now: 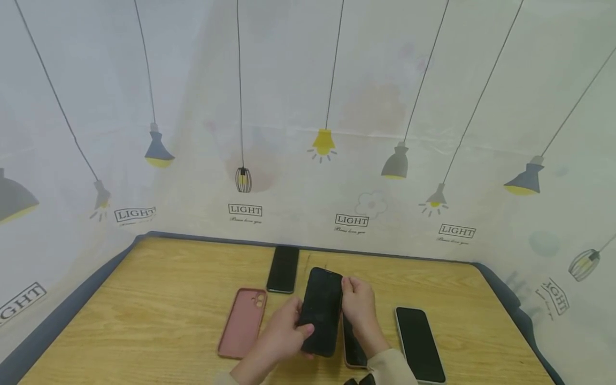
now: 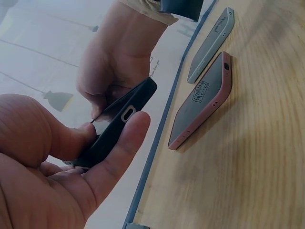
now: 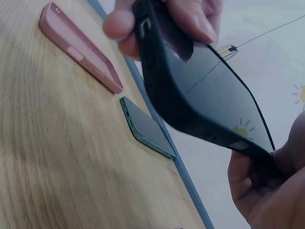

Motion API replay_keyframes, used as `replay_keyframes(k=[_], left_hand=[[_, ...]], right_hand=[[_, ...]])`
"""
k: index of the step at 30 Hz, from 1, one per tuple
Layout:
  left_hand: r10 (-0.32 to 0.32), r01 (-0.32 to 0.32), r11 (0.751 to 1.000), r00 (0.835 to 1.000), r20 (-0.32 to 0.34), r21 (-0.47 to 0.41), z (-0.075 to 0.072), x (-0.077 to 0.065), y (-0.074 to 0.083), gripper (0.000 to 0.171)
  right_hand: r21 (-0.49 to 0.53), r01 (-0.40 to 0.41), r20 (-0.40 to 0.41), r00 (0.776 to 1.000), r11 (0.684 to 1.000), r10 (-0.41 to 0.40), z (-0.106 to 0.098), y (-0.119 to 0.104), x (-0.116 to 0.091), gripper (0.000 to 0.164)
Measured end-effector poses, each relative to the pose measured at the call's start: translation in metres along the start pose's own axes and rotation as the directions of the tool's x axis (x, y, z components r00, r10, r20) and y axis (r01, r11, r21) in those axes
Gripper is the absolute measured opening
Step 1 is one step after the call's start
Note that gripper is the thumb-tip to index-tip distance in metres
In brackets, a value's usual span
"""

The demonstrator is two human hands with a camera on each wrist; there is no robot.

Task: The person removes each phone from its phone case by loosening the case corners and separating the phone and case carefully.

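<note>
Both hands hold a smartphone in a black case [image 1: 321, 313] above the table, its dark screen tilted upward. The left hand [image 1: 285, 332] grips its lower left side, thumb over the front edge. At the upper right edge, the right hand [image 1: 360, 303] pinches the phone between thumb and fingers. The left wrist view shows the phone's bottom edge with a port cut-out [image 2: 128, 113] near the left fingers. Under the right forearm, partly covered, lies a phone in a pink case [image 2: 202, 102]. To the left rests an empty pink phone case [image 1: 243, 322].
A bare dark phone [image 1: 283, 269] lies toward the back of the wooden table [image 1: 159, 299]. On the right is a phone in a light case [image 1: 421, 345]. A white cloth backdrop [image 1: 289, 107] printed with lamps rises behind the table edge.
</note>
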State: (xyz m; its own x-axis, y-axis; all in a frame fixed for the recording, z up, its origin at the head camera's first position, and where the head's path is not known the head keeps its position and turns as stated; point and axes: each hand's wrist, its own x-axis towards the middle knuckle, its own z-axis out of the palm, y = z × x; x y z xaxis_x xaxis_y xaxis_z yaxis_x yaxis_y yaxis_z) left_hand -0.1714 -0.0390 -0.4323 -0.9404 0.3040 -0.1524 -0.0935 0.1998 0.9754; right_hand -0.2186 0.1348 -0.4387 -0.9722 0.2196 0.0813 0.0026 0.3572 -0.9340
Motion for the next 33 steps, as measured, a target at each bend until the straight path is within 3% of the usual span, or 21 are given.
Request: replay_keyframes(k=[7,14,27,33], left_hand=[[0.006,-0.006,0.998,1.0,0.0,-0.06,-0.003,0.0,-0.006,0.02],[0.031,-0.031,0.998,1.0,0.003,-0.052,-0.006,-0.001,-0.008,0.02],[0.069,-0.067,0.994,0.998,0.014,-0.088,-0.01,0.0,-0.011,0.019],[0.073,-0.072,0.992,0.997,0.009,-0.101,-0.009,0.0,-0.013,0.022]], right_hand=[[0.128,-0.047,0.008,0.999,0.991,0.047,0.001,0.003,0.0,0.041],[0.271,-0.127,0.063,0.991,0.954,0.114,0.002,0.007,0.001,0.04],[0.364,-0.148,0.102,0.988,0.92,0.118,0.004,0.014,0.0,0.04],[0.468,-0.2,0.165,0.977,0.861,0.137,0.005,0.016,-0.001,0.035]])
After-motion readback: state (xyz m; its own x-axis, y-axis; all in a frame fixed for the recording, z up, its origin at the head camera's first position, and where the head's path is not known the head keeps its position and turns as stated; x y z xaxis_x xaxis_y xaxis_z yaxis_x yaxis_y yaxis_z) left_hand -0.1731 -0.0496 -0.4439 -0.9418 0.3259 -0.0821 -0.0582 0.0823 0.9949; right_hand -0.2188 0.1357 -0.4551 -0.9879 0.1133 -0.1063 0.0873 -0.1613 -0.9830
